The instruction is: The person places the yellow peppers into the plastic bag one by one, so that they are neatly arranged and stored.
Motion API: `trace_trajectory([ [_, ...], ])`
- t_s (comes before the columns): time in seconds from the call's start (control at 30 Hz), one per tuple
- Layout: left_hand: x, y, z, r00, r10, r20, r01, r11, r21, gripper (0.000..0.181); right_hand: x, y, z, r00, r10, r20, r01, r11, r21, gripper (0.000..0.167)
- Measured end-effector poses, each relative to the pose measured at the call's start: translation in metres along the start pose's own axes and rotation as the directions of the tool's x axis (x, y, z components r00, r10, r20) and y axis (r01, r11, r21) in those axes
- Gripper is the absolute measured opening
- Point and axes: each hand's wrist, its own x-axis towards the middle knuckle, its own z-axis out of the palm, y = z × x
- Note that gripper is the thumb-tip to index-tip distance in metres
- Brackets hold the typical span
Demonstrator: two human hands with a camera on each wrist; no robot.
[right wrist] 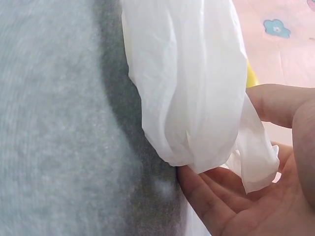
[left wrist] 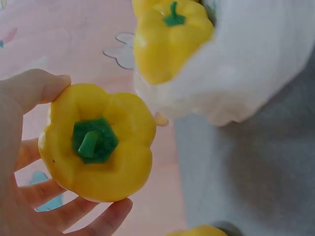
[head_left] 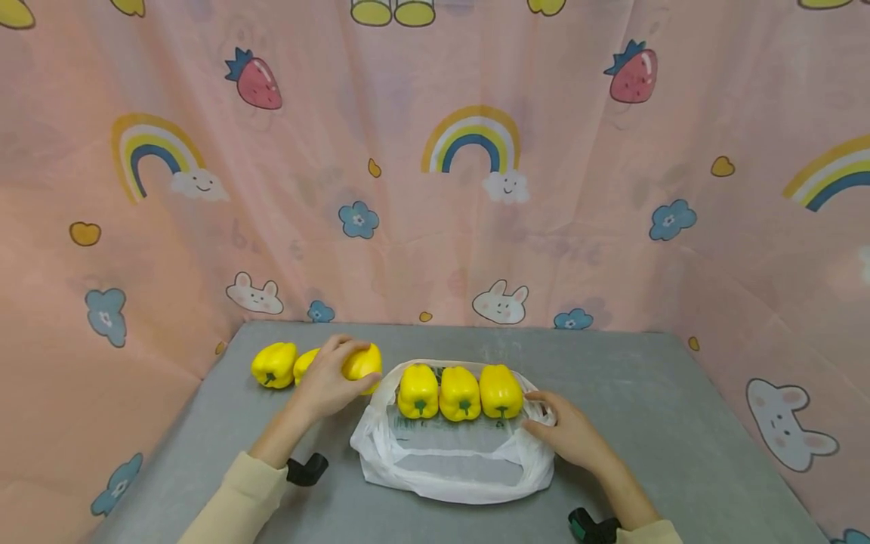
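Note:
Three yellow bell peppers (head_left: 460,394) lie side by side in the opening of a white plastic bag (head_left: 465,487). To the left of the bag, the left hand (head_left: 331,379) grips another yellow pepper (head_left: 363,364); in the left wrist view the thumb and fingers curl around this pepper (left wrist: 98,142), its green stem facing the camera. The right hand (head_left: 572,431) is at the bag's right edge. In the right wrist view the bag's plastic (right wrist: 192,88) lies between the thumb and fingers of the right hand (right wrist: 256,182), the fingers under its edge.
Two more yellow peppers (head_left: 274,366) lie at the back left of the grey table (head_left: 652,423), one partly hidden behind the left hand. A pink patterned curtain (head_left: 408,249) hangs behind the table. Black straps with mounts (head_left: 307,470) are on both wrists.

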Motion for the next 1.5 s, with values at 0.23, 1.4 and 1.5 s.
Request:
trace_trajectory([
  [0.23,-0.001,0.018,-0.002,0.998,0.059,0.0,-0.059,0.998,-0.023,0.053,0.0,0.002,0.001,1.0,0.005,-0.003,-0.005,1.0,0.01,0.059],
  [1.4,-0.019,0.078,0.052,0.98,0.192,0.057,-0.176,0.963,-0.206,0.051,-0.001,0.001,-0.003,1.0,-0.027,-0.003,0.027,1.0,0.01,0.055],
  [1.5,-0.021,0.081,0.059,0.979,0.193,0.06,-0.175,0.959,-0.223,0.051,0.0,0.002,-0.003,1.0,-0.031,-0.003,0.031,0.999,0.016,0.054],
])
